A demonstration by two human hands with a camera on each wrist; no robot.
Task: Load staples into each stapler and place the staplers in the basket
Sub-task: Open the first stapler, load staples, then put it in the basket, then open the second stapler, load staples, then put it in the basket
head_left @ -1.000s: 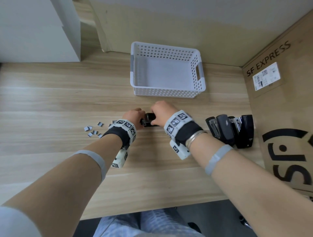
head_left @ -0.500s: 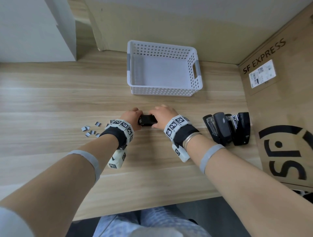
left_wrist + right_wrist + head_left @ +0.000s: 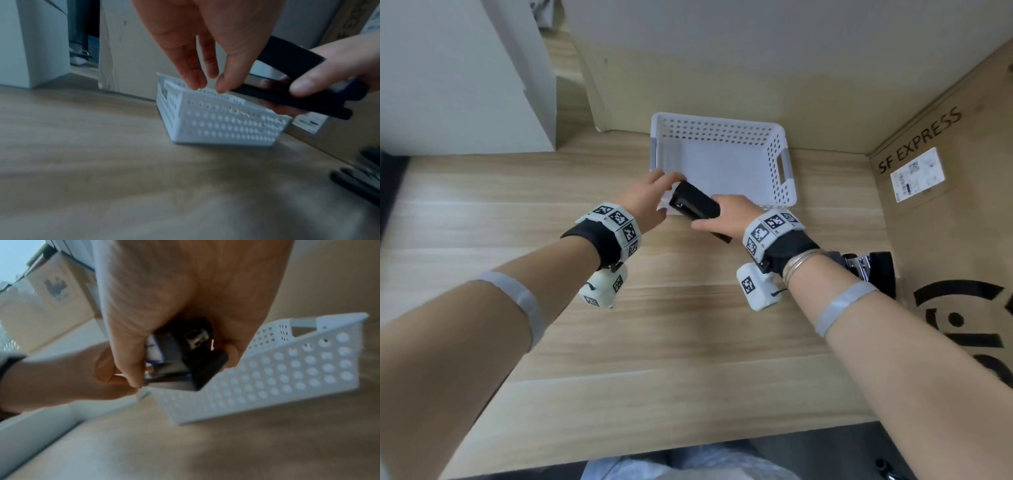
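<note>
1. Right now the black plastic stapler (image 3: 695, 205) hangs in the air over the near rim of the white perforated plastic basket (image 3: 779, 154), tilted, not yet inside.
2. The right hand (image 3: 729, 216) has its fingers and thumb wrapped round the stapler's rear end; a loose hold could let it drop onto the rim and bounce out.
3. The left hand (image 3: 647, 198) hovers at the stapler's front tip with straight, relaxed fingers, gripping nothing; whether they touch the tip is unclear. If it lingers there, its fingers could get caught between stapler and rim.
4. The basket looks light, so a knock from the stapler may shove it toward the wall.
5. A hard landing might pop the stapler open and spill its staples, I'd guess.
6. More black staplers (image 3: 876, 270) wait at the right on the pale wooden surface (image 3: 688, 342), beside a brown cardboard box (image 3: 945, 212); the returning forearm could sweep them.
</note>
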